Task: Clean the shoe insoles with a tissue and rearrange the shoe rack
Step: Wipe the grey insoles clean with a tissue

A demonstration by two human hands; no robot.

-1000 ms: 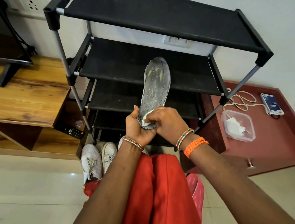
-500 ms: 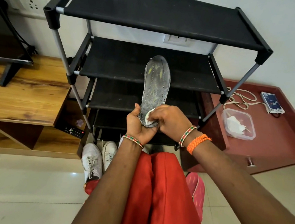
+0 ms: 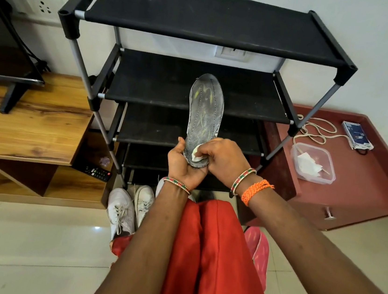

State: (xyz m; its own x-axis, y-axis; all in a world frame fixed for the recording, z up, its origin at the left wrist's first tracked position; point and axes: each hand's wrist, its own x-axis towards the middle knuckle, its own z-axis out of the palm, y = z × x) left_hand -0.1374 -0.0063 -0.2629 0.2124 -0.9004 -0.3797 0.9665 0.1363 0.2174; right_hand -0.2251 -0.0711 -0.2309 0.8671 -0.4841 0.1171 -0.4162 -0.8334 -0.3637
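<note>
Head view, step: I judge I am mid-wipe on the worn grey fabric insole (image 3: 204, 118), heel end.
Left hand (image 3: 184, 162): fingers closed round the insole's heel, holding it upright before the black four-tier fabric shoe rack (image 3: 210, 22).
Right hand (image 3: 223, 157): fingers pinched on the crumpled white tissue (image 3: 197, 152), pressed to the insole.
Next: stroke the tissue toward the toe, I reckon.
Room: rack shelves bare; white sneakers (image 3: 129, 207) on the floor below my wrists; clear plastic tub (image 3: 313, 164) well apart, right.
</note>
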